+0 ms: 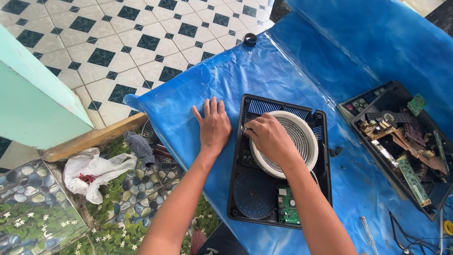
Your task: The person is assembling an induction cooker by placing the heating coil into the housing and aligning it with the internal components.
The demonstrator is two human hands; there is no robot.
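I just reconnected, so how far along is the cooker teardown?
Done: the black housing lies open, fan and green circuit board exposed. In hand: right hand grips the round white coil disc; left hand lies flat on the blue sheet. Left: disc, board and fan remain inside.

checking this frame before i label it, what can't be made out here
Head view only:
- The right hand covers the near-left part of the white round coil; what its fingertips touch is hidden.
- The second opened casing runs off the right edge; its parts are too small to tell.
- The screwdriver is cut by the bottom edge.
- The left hand lies flat on the blue sheet.
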